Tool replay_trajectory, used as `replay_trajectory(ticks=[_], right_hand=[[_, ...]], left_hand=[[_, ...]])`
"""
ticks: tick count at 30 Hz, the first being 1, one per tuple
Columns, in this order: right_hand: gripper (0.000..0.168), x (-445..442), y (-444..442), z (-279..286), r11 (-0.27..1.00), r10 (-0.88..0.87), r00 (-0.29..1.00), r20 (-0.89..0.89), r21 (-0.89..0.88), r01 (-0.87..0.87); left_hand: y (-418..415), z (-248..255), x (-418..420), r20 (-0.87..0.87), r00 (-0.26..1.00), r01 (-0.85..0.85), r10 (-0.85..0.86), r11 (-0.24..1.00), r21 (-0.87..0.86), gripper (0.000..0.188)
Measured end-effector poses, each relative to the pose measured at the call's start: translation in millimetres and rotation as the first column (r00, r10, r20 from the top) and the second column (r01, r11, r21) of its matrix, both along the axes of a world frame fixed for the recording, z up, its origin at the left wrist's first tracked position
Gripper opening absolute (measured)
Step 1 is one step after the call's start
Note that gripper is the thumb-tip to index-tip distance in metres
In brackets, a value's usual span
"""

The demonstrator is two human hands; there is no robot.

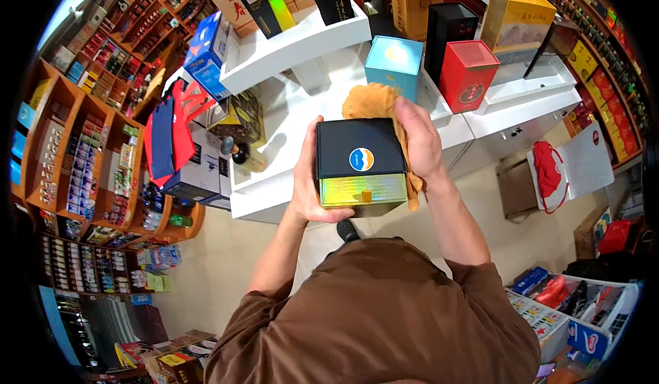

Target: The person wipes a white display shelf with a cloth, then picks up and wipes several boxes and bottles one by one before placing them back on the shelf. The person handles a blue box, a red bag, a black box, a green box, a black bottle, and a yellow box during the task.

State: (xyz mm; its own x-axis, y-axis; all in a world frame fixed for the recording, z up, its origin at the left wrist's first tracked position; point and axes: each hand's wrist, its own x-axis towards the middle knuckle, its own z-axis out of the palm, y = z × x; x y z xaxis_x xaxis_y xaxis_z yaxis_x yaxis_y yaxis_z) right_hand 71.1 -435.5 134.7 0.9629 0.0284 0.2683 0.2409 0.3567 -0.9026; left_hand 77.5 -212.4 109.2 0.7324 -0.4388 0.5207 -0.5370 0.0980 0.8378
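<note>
A black gift box (360,142) with a shiny yellow-green panel, an orange-and-blue round emblem and a small gold tab is held up in front of my body. My left hand (311,188) grips its left side, with the thumb along the lower edge. At its right side my right hand (419,139) holds an orange-brown cloth (369,101), which bunches over the box's far edge and hangs down its right side. Behind it on the white counter (280,152) stand a light-blue box (394,62) and a red box (468,75).
A raised white shelf (304,36) bears several boxes. A dark-capped bottle (249,158) stands at the counter's left, near red and navy bags (170,131). Wooden shelves (110,219) of packs line the left. A white chair (584,170) with a red bag and a glass-topped freezer (592,301) are at right.
</note>
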Motion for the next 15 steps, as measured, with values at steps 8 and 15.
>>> replay_trajectory(ticks=[8,15], right_hand=[[0.033,-5,37,38,0.353,0.342,0.813,0.472,-0.866,0.354],[0.027,-23,34,4,0.435,0.305,0.785,0.538,-0.813,0.388]], left_hand=[[0,-7,8,-0.127,0.987,-0.109,0.102,0.993,-0.051,0.108],[32,-30,10,-0.095,0.936,-0.328,0.338,0.939,0.108,0.125]])
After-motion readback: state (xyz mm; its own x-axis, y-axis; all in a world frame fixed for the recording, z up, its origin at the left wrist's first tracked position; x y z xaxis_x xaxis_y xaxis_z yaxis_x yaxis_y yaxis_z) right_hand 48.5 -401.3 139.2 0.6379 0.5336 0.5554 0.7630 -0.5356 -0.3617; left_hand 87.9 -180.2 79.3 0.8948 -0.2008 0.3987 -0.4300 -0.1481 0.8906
